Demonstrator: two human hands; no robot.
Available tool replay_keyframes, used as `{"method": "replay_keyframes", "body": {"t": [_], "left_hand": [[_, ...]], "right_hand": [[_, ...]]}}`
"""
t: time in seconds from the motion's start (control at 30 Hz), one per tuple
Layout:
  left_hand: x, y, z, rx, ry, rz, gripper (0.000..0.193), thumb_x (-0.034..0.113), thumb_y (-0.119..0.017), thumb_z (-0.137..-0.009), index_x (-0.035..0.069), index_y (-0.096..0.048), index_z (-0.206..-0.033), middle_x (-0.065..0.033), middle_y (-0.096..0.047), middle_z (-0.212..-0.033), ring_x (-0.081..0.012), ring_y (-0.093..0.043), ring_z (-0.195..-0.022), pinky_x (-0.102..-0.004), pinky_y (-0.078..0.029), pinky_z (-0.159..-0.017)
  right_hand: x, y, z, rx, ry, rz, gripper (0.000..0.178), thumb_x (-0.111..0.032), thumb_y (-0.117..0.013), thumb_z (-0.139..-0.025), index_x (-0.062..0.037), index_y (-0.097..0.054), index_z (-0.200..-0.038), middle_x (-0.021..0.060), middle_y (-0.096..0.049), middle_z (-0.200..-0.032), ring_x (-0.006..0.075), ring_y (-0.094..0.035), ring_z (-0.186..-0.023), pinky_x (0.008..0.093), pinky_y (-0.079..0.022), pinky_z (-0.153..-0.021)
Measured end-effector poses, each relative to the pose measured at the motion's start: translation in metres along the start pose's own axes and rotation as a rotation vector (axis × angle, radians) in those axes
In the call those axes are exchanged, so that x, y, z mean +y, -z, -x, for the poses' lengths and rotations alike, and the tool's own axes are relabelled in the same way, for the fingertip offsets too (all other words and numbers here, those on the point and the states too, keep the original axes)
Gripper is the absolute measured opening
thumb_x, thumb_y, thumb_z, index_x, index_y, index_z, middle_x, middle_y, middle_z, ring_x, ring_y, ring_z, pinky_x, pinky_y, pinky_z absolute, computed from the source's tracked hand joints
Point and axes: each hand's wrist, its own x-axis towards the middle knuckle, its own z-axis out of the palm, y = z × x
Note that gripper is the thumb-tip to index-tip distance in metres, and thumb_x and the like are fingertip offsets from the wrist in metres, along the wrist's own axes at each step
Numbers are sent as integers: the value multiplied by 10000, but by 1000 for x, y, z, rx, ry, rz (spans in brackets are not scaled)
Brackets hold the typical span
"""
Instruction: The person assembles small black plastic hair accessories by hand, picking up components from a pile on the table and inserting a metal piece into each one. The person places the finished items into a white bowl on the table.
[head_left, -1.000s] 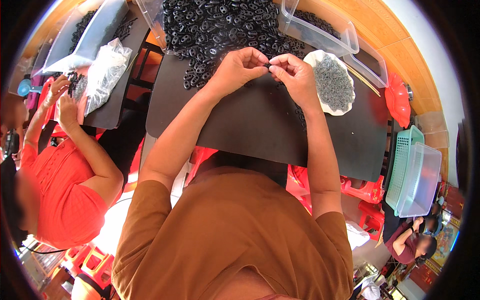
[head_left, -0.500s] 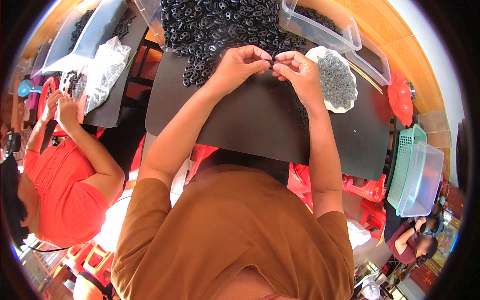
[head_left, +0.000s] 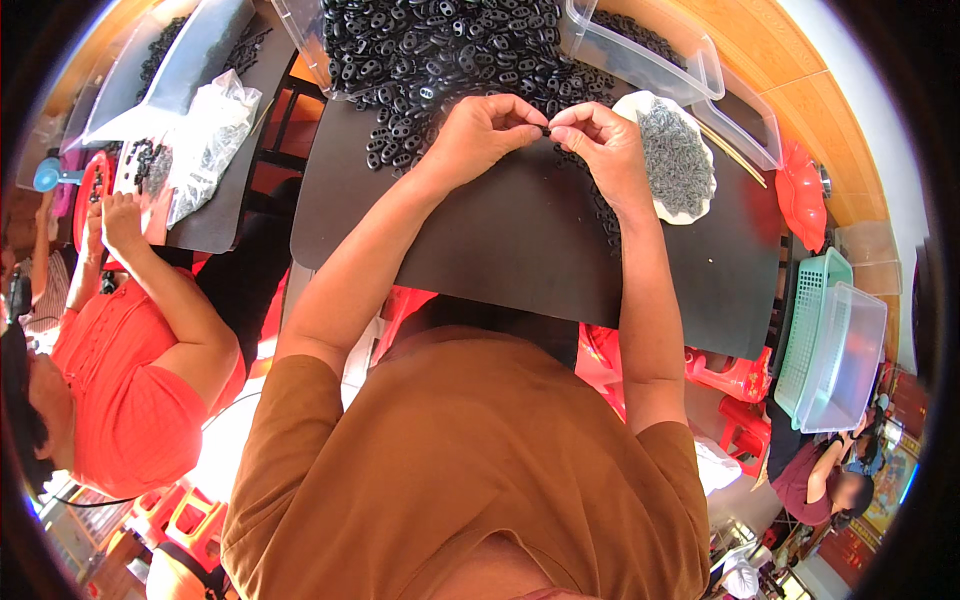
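Note:
Over the dark table (head_left: 480,240), both of my hands meet fingertip to fingertip. My left hand (head_left: 484,137) pinches a small black piece (head_left: 546,130) between thumb and fingers. The fingers of my right hand (head_left: 604,145) are closed on the same piece from the other side; its exact shape is mostly covered. Behind my hands spreads a large heap of black two-holed plastic pieces (head_left: 440,50). To the right of my right hand stands a white scalloped dish (head_left: 690,213) filled with small grey pieces (head_left: 670,155). More small black parts (head_left: 606,222) lie under my right wrist.
Clear plastic bins (head_left: 700,75) stand at the back right, with thin sticks (head_left: 735,155) beside the dish. A red dish (head_left: 800,195) and a green basket (head_left: 812,330) are at the right. On the left, a person in red (head_left: 140,390) works at another table with a plastic bag (head_left: 212,140).
My fingers have shifted slightly around the small black piece, the right fingertips now closer to the left ones. The person on the left has moved their hands a little.

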Motion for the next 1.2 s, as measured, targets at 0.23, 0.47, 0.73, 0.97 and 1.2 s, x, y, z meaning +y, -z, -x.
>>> {"method": "replay_keyframes", "body": {"t": [0.23,0.47,0.73,0.97,1.2], "left_hand": [[-4,-2,-3,57,-131,-61,230,24,-697,-857,31,-625,-1076,-17,-687,-909,-63,-637,-811,-218,-526,-766],[6,-4,2,65,-122,-195,271,30,-712,-832,29,-610,-1084,-37,-698,-898,-81,-658,-822,-242,-542,-781],[11,-7,5,76,-120,-222,243,33,-709,-826,27,-619,-1052,-48,-709,-883,-91,-672,-807,-254,-550,-768],[9,-9,5,54,-125,-204,211,24,-691,-827,16,-616,-1024,-60,-711,-873,-102,-680,-804,-257,-552,-763],[10,-8,5,68,-112,-228,208,28,-699,-820,14,-617,-1010,-69,-716,-876,-111,-687,-811,-264,-555,-769]], "right_hand": [[1,1,0,21,36,8,51,-5,-693,-854,-32,-687,-897,2,-695,-833,52,-618,-768,212,-501,-723],[3,1,0,21,58,166,66,15,-692,-835,-31,-695,-883,16,-709,-827,59,-636,-758,224,-517,-727],[-6,-3,4,-3,99,379,81,29,-685,-845,-25,-679,-905,12,-699,-844,64,-641,-783,218,-506,-712],[-19,-13,6,-16,389,663,66,2,-648,-819,-50,-634,-857,88,-649,-801,254,-643,-708,322,-501,-646],[-16,-5,6,-53,186,502,102,-19,-694,-807,-41,-666,-902,76,-693,-820,189,-662,-718,297,-513,-668]]}}
